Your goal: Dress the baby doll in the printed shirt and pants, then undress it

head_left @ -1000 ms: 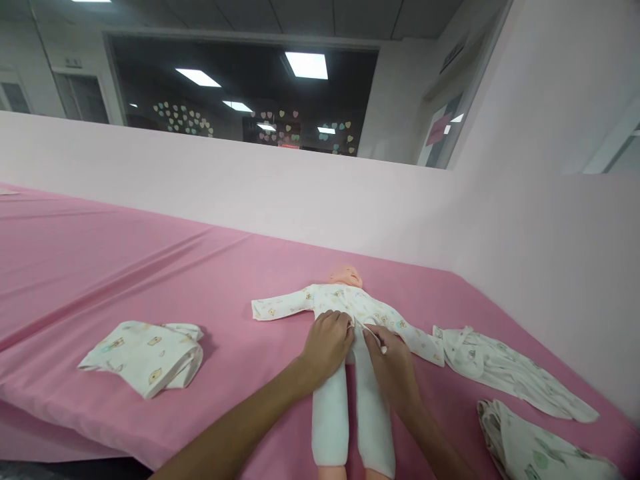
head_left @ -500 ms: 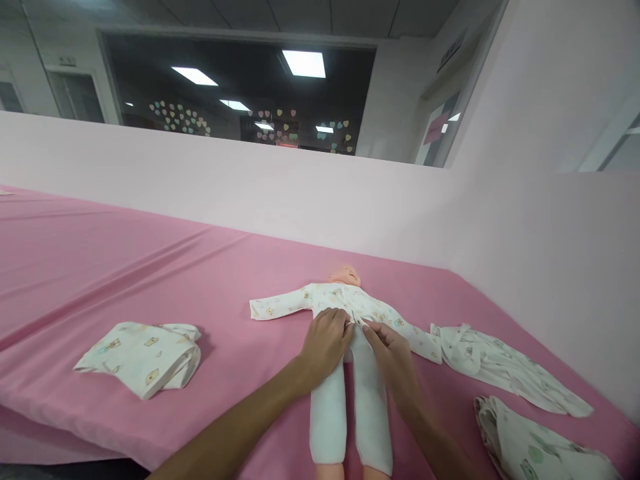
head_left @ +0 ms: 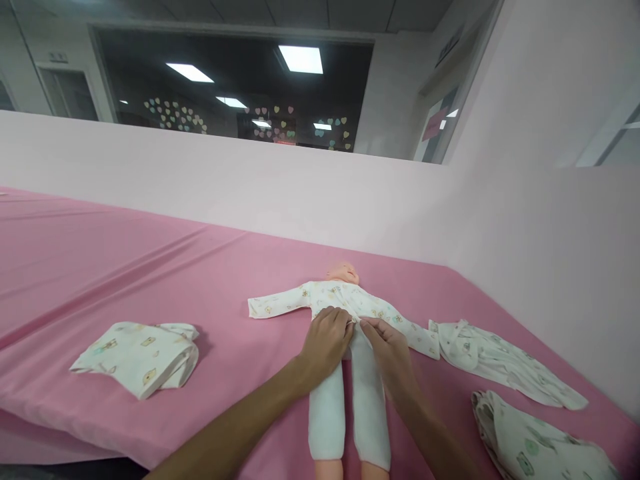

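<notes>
A doll lies on its back on the pink sheet, its head toward the wall. It wears a white long-sleeved baby shirt with small bear prints and plain white trousers. Over the doll's waist, my left hand is closed, its fingertips pinching the shirt's front near the lower edge. My right hand pinches the shirt's front just beside it, thumb and forefinger together. A narrow bit of white cloth shows between the fingertips; the hands hide much of the doll's belly.
A folded bear-print garment lies to the left on the pink sheet. To the right are a crumpled white printed garment, touching the doll's sleeve end, and a folded printed cloth. A white wall with a window stands behind.
Both hands stay at the doll's waist, with only slight finger movement at the shirt's front. The right fingertips sit marginally closer to the left ones. The view has shifted a little.
</notes>
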`<action>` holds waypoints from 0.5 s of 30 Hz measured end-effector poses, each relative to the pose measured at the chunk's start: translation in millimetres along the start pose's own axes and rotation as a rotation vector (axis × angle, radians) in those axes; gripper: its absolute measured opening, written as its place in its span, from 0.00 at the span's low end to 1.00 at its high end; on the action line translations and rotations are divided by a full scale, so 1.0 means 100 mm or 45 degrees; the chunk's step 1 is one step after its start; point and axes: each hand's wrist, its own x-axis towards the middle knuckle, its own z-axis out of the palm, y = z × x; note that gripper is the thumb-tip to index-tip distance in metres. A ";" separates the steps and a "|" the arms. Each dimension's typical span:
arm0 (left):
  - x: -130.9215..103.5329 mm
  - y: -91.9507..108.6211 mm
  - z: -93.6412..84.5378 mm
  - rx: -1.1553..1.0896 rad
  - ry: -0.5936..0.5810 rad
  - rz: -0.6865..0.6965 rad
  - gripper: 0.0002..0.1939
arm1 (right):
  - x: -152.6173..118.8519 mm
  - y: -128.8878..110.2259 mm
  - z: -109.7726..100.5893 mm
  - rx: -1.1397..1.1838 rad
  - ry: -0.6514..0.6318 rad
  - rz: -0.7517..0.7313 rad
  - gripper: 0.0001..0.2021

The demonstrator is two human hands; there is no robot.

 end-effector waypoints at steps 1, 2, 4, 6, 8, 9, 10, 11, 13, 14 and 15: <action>0.00 0.01 -0.01 0.011 -0.015 -0.001 0.09 | 0.00 0.01 0.00 -0.001 -0.001 0.000 0.20; 0.00 0.01 -0.01 0.021 -0.034 -0.004 0.08 | 0.01 0.03 0.01 -0.005 -0.002 0.002 0.20; 0.01 0.02 -0.03 0.038 -0.070 -0.014 0.08 | 0.02 0.05 0.01 -0.022 0.004 0.004 0.19; 0.01 0.02 -0.03 0.050 -0.089 -0.029 0.08 | 0.02 0.05 0.02 -0.039 0.014 -0.007 0.19; 0.02 0.01 -0.04 0.060 -0.100 -0.038 0.09 | 0.02 0.04 0.02 -0.077 0.037 -0.025 0.18; 0.02 0.01 -0.03 0.064 -0.104 -0.039 0.10 | 0.02 0.04 0.03 -0.098 0.045 -0.035 0.17; 0.02 0.00 -0.03 0.070 -0.106 -0.036 0.10 | 0.01 0.04 0.03 -0.116 0.049 -0.049 0.17; 0.02 -0.01 -0.02 0.077 -0.107 -0.030 0.10 | 0.01 0.03 0.04 -0.131 0.047 -0.064 0.17; 0.01 -0.02 0.00 0.096 -0.101 -0.013 0.10 | 0.00 0.04 0.05 -0.144 0.044 -0.089 0.17; 0.01 -0.03 0.01 0.106 -0.100 -0.006 0.10 | 0.00 0.04 0.06 -0.145 0.043 -0.096 0.18; 0.01 -0.04 0.02 0.117 -0.100 -0.003 0.10 | 0.00 0.05 0.07 -0.142 0.043 -0.098 0.18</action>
